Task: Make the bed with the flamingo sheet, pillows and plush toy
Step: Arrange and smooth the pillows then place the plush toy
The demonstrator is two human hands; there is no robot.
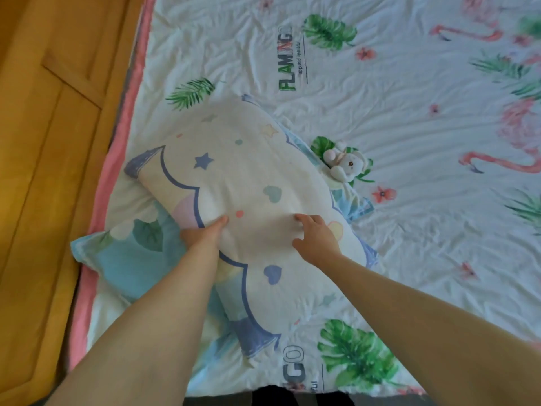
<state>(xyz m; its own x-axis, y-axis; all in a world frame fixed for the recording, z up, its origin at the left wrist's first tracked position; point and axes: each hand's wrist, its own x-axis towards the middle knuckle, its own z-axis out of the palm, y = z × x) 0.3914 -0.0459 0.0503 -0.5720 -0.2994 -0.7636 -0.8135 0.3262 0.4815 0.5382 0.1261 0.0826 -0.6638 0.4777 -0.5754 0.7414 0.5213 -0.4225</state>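
Nearest the lens, two bare forearms (pixel 146 323), reaching forward from the bottom edge. Left hand (pixel 205 232) clamped on the near-left edge of the cream pillow (pixel 234 171): thumb on top of the cover, fingers tucked out of sight beneath. Right hand (pixel 317 238) on top of the same pillow, a little to the right of the left one, thumb spread, fingers bent with tips sunk into the fabric; pinching or merely pressing, impossible to tell.

Cream pillow printed with stars, hearts and a blue scalloped outline, lying slantwise from upper middle down toward the lower middle, stacked on a blue pillow (pixel 126 253) with corners poking out at left and right. Both pillows on the flamingo sheet (pixel 409 112), close to its left side.

Plush toy (pixel 345 165), small and white, lying on the sheet just beside the right edge of the cream pillow, touching or all but touching it, partly over a printed green leaf.

Flamingo sheet spread wide and wrinkled, with pink flamingos, green leaves, small red flowers and the word FLAMINGO. Along the sheet's left edge, a pink border (pixel 123 127); beyond it, a wooden panel (pixel 44 142) filling the left side.
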